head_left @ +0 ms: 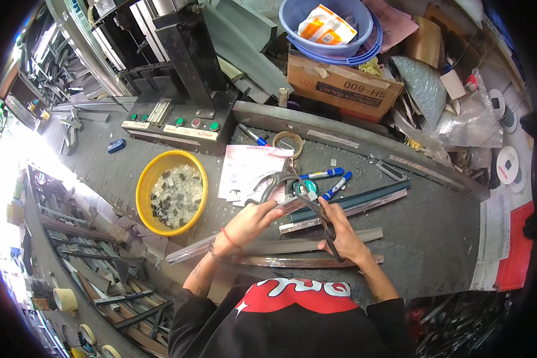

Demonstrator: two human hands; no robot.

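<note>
My left hand [249, 225] is closed around a long, slim metal profile [191, 249] that slants from lower left up toward my right hand. In my right hand [345, 237] is a dark, long-handled hand tool [326, 230]. Its upper end meets the tip of the profile; whether it is pliers or another kind I cannot make out. Under my wrists lie more metal strips [316, 241]. Beyond my hands a pair of black-handled scissors [273, 184] rests on a printed paper sheet [244, 167], beside blue markers [338, 184] and a green tape roll [306, 187].
On the left stands a yellow basin [142, 197] of small clear and dark pieces. Behind it is a black machine [179, 128] with coloured buttons. A raised metal rail [364, 146] runs along the back, with a cardboard box [340, 89] and blue basin [292, 24] beyond.
</note>
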